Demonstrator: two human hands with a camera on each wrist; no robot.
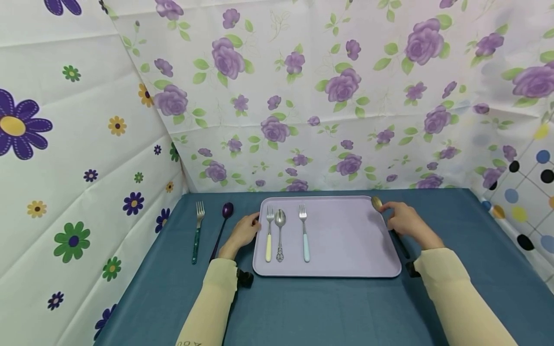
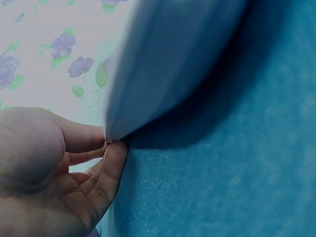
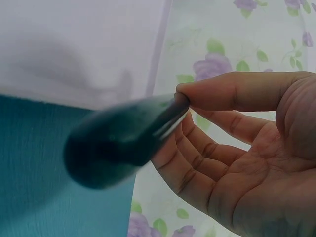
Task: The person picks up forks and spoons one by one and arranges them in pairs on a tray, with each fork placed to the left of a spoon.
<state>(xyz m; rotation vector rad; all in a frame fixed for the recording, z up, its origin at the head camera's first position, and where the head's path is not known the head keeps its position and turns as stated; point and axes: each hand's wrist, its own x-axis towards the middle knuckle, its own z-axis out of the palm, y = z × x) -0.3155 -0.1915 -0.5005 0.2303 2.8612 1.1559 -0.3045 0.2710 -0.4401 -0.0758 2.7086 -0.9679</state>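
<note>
My left hand [image 1: 242, 230] pinches the left rim of a lilac tray [image 1: 346, 235]; in the left wrist view thumb and fingers meet at the tray's edge [image 2: 116, 131]. At the tray's right side, my right hand [image 1: 407, 221] holds a spoon with a gold bowl [image 1: 376, 203]. Its dark green handle [image 3: 118, 143] points back toward me, gripped between thumb and fingertips. On the tray's left half lie a fork with a yellow handle [image 1: 269, 242], a silver spoon with an ornate handle [image 1: 280, 219] and a fork with a light blue handle [image 1: 306, 245].
Left of the tray, a fork with a dark green handle [image 1: 196, 240] and a purple spoon [image 1: 227, 210] lie on the blue tablecloth [image 1: 329, 312]. My left forearm is close to the purple spoon's handle. Flowered cloth [image 1: 303, 96] hangs behind the table.
</note>
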